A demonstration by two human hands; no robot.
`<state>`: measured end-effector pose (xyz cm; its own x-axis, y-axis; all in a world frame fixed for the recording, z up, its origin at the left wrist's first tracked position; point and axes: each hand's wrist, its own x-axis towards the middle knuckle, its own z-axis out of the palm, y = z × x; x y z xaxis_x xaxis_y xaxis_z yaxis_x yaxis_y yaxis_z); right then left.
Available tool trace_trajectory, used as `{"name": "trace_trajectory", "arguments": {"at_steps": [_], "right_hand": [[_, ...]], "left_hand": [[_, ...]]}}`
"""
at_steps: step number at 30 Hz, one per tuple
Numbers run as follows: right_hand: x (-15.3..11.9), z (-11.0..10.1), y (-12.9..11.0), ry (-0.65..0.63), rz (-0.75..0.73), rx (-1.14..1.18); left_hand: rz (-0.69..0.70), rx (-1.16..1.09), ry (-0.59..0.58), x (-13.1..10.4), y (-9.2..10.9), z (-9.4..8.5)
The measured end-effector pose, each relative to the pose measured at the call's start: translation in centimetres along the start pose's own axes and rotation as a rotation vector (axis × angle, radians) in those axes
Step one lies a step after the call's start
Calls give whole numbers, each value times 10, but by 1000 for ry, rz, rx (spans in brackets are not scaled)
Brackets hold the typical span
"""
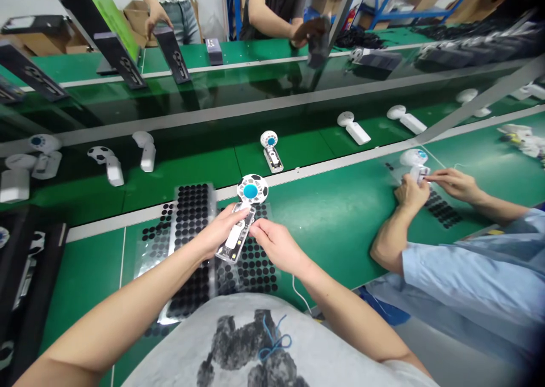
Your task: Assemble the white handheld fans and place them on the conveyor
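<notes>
My left hand (224,230) grips a small handheld device with a football-patterned round head (252,189) and a teal disc at its centre. Its clear handle (232,244) shows a circuit board and a white block inside. Against the handle's right edge, the fingers of my right hand (276,244) are pinched together. A white cable (301,295) trails from under that hand toward the table's front edge; its end is hidden in my fingers. Below both hands lie plastic sheets of black round pads (191,222).
Several white devices lie along the green conveyor (221,171), one with its board exposed (272,151). At right, a co-worker's hands (415,191) hold a similar device. Across the line, people handle dark boxes (171,55). A black tray (51,273) stands at left.
</notes>
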<state>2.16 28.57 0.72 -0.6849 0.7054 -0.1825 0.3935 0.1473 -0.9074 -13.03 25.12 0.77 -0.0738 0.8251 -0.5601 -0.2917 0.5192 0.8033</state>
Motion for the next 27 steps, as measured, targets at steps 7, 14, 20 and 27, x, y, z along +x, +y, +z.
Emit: {"name": "trace_trajectory", "arguments": {"at_steps": [7, 14, 20, 27], "right_hand": [[7, 2, 8, -24, 33, 103], [13, 6, 15, -32, 70, 158], [20, 2, 21, -32, 110, 270], [19, -9, 46, 122, 293, 614]], "left_hand": [[-47, -26, -13, 6, -4, -1], [-56, 30, 69, 8, -6, -1], [-9, 13, 99, 15, -5, -17], [162, 32, 312, 104, 43, -73]]}}
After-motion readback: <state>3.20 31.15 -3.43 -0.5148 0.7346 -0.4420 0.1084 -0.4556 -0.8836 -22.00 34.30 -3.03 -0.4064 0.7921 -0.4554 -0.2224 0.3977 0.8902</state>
